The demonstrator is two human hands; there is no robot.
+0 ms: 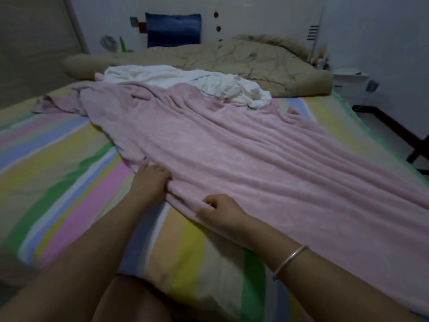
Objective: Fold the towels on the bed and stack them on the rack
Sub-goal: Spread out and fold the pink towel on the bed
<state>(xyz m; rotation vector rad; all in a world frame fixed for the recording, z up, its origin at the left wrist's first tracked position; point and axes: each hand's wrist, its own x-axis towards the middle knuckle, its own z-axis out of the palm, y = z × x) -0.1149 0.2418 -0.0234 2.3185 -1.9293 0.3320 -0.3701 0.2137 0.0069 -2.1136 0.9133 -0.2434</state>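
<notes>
Head view of a bed covered by a sheet striped in pink, yellow, green, blue and white, which carries all the cloth in the scene. A large pink towel lies spread lengthwise over the middle and right of the bed, running from the near right corner toward the far end. Its surface is soft and fleecy, and long shallow wrinkles run along its length. The far left part is bunched into a rumpled heap, and the near left edge is gathered into small folds. A white towel lies crumpled on the far end of the pink towel, touching it and partly overlapping it. Behind both, a beige quilt is piled across the head of the bed, and a blue pillow stands against the white headboard. The left hand rests at the near left edge of the pink towel, its grip closed with curled fingers on a gathered fold. The right hand, just beside it and nearer the camera, pinches the same edge, its grip narrow between thumb and curled fingers. A thin bracelet circles the right forearm. A white object of unclear kind stands beside the bed at the right.
</notes>
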